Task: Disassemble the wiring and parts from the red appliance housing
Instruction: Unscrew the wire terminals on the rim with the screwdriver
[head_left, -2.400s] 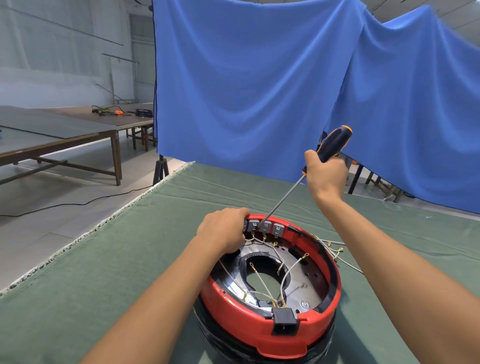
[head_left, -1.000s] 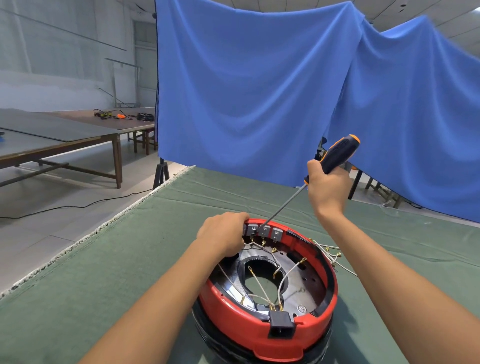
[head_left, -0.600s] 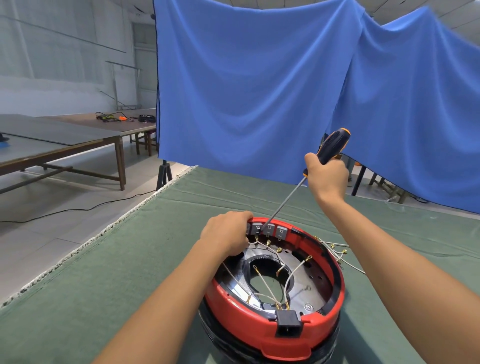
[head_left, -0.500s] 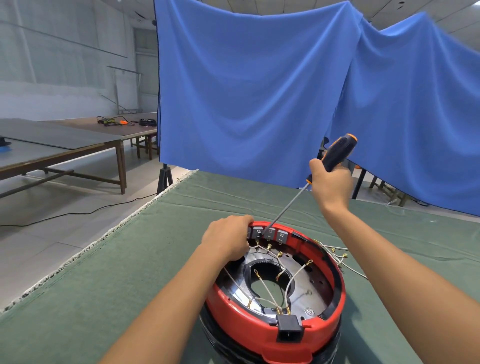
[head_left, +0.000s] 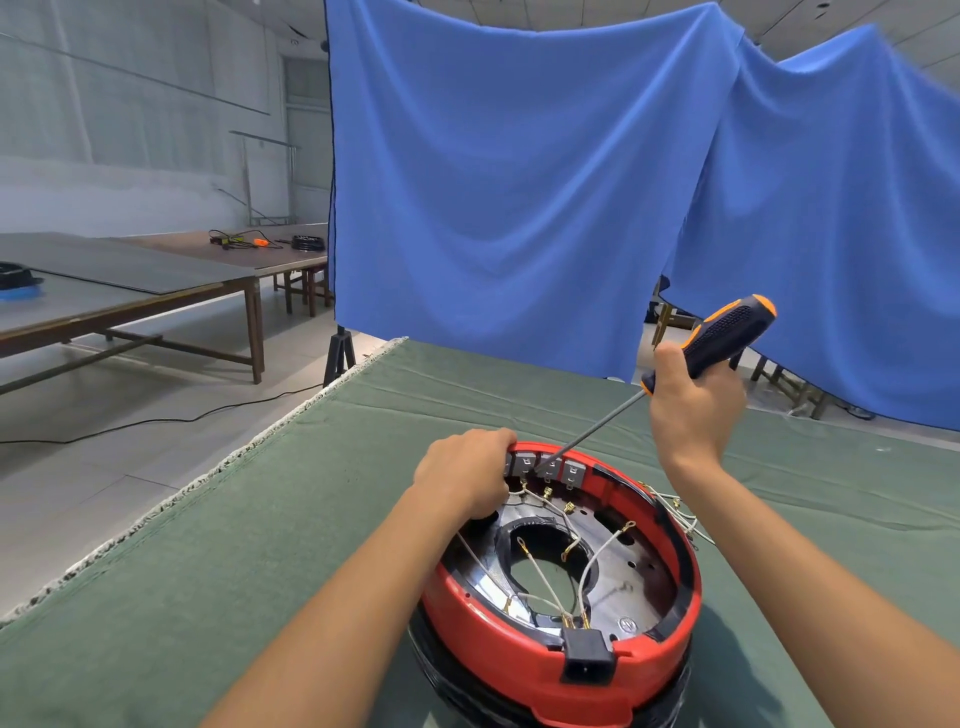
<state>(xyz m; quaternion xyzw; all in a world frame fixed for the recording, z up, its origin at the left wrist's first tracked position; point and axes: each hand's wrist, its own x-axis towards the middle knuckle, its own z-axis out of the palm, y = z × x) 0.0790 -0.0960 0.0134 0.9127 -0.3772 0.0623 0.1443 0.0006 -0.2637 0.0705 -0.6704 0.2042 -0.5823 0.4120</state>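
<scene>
Left hand (head_left: 467, 475) grips the red housing (head_left: 524, 660) rim while right hand (head_left: 693, 410) clasps the screwdriver (head_left: 711, 340), tip at the grey terminal blocks (head_left: 545, 465); the next move likely calls for steady turning pressure there.

Green cloth (head_left: 270, 519) over the worktable, blue drapes (head_left: 519, 182) behind, wooden tables (head_left: 130, 291) off left.

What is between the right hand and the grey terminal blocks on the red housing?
In the head view, only the screwdriver's metal shaft spans from the right hand down to the grey terminal blocks.
</scene>
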